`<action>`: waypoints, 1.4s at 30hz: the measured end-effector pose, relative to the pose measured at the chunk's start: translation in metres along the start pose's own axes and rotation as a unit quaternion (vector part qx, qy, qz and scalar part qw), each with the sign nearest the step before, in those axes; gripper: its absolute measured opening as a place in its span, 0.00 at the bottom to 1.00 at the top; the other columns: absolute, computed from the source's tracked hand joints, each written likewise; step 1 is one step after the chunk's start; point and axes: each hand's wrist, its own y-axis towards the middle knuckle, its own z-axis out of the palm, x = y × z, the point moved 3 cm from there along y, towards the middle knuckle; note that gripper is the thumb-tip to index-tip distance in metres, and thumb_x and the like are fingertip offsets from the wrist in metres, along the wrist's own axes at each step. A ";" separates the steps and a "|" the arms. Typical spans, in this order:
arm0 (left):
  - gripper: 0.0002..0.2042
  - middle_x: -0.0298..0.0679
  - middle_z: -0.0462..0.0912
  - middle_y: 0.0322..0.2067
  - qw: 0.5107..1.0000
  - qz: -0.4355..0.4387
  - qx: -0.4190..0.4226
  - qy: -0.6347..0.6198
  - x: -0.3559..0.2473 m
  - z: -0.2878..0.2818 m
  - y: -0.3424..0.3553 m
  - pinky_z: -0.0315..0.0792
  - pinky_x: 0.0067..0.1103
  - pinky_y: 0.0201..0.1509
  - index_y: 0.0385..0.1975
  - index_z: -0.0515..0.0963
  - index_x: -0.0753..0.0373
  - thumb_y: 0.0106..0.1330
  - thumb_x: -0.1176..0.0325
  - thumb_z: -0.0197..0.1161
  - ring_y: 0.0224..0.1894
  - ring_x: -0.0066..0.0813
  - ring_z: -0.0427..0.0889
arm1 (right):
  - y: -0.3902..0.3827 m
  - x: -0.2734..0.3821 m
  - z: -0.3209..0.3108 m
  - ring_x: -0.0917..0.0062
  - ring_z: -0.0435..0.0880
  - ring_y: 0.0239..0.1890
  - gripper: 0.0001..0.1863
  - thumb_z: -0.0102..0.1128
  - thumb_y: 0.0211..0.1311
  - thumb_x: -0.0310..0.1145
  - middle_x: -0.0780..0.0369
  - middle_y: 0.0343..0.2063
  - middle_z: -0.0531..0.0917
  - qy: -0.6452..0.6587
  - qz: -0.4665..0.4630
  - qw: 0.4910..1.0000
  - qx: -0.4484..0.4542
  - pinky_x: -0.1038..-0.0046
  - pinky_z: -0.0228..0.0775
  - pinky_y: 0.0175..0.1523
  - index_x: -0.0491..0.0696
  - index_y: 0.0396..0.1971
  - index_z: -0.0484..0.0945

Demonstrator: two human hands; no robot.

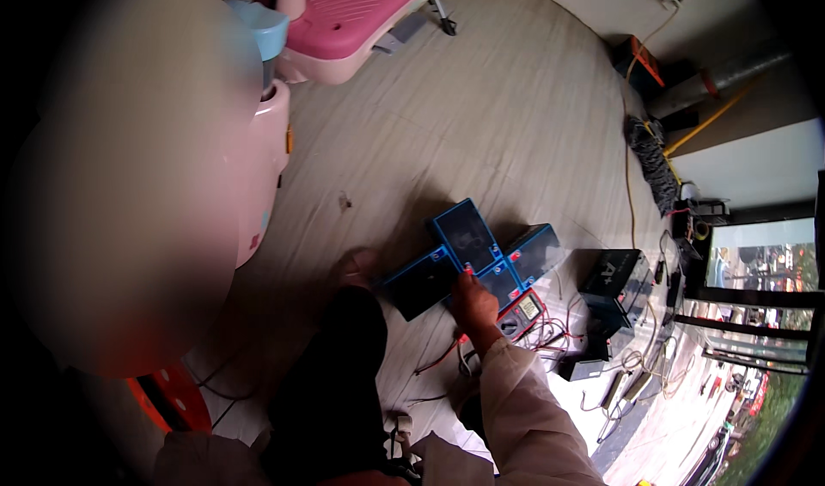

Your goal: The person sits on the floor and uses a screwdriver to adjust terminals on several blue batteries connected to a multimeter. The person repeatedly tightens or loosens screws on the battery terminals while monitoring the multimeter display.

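Note:
My right hand [477,304] reaches in from the lower right in a pale sleeve, its fingers closed at the end of a black battery [464,232] with blue edges, beside a red terminal. What the fingers pinch is too small to make out. Around it on the floor stand more such batteries: one [419,284] to the left, one [534,252] to the right, and one [496,281] partly behind the hand. Just right of my hand lies a red and grey multimeter [522,315] with a lit display and tangled red and black leads. My left hand is out of view.
A larger black battery [612,281] stands at the right, among cables and adapters. A pink scooter [344,13] fills the upper left, partly covered by a large blurred shape. An orange-red object [176,396] is lower left. A cable runs along the right wall.

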 end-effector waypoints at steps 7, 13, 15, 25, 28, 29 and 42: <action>0.07 0.41 0.70 0.34 0.998 -0.009 0.000 -0.062 0.002 0.001 -0.001 0.63 0.14 0.32 0.42 0.63 0.62 0.70 0.73 0.53 0.25 0.15 0.63 | -0.002 0.000 -0.005 0.55 0.82 0.35 0.04 0.50 0.60 0.33 0.56 0.35 0.81 0.055 -0.014 0.998 0.020 0.54 0.73 0.36 0.50 0.33 0.70; 0.07 0.40 0.71 0.35 0.997 -0.031 -0.008 -0.074 0.001 0.002 0.000 0.63 0.14 0.32 0.42 0.63 0.62 0.70 0.72 0.53 0.25 0.14 0.63 | -0.003 -0.001 -0.010 0.54 0.81 0.35 0.09 0.54 0.61 0.37 0.54 0.35 0.80 0.082 0.059 0.994 0.043 0.55 0.73 0.36 0.48 0.35 0.70; 0.07 0.41 0.71 0.35 0.997 -0.039 -0.003 -0.065 0.001 0.001 0.000 0.63 0.14 0.33 0.42 0.64 0.62 0.70 0.72 0.54 0.25 0.14 0.63 | -0.003 -0.005 -0.002 0.55 0.81 0.35 0.10 0.54 0.61 0.38 0.54 0.35 0.80 0.045 0.036 0.998 0.033 0.54 0.73 0.36 0.49 0.36 0.69; 0.08 0.41 0.71 0.36 0.996 -0.021 -0.004 -0.088 0.001 0.000 -0.002 0.64 0.15 0.35 0.43 0.64 0.62 0.69 0.73 0.54 0.27 0.16 0.65 | 0.001 0.006 -0.010 0.54 0.81 0.37 0.11 0.56 0.58 0.36 0.54 0.35 0.80 0.140 0.004 0.990 -0.010 0.55 0.72 0.39 0.50 0.38 0.70; 0.08 0.41 0.71 0.36 0.997 -0.019 -0.006 -0.071 0.002 0.001 -0.002 0.64 0.14 0.36 0.43 0.64 0.62 0.69 0.74 0.54 0.28 0.17 0.65 | 0.003 0.013 -0.003 0.54 0.80 0.38 0.12 0.58 0.57 0.37 0.54 0.36 0.80 0.164 -0.004 0.986 0.001 0.56 0.72 0.39 0.50 0.39 0.70; 0.08 0.41 0.71 0.36 0.997 -0.023 -0.006 -0.072 0.001 0.002 -0.003 0.64 0.14 0.35 0.43 0.64 0.62 0.68 0.75 0.54 0.28 0.17 0.65 | 0.003 0.016 -0.002 0.53 0.80 0.38 0.12 0.58 0.57 0.37 0.54 0.36 0.80 0.166 0.003 0.986 0.008 0.56 0.72 0.40 0.50 0.39 0.70; 0.08 0.40 0.71 0.36 0.996 -0.028 -0.007 -0.086 0.001 -0.002 -0.002 0.65 0.14 0.36 0.42 0.65 0.62 0.67 0.76 0.55 0.30 0.18 0.68 | 0.027 -0.024 -0.017 0.53 0.82 0.33 0.18 0.53 0.63 0.49 0.50 0.31 0.82 0.034 0.121 0.992 -0.001 0.54 0.73 0.36 0.47 0.34 0.71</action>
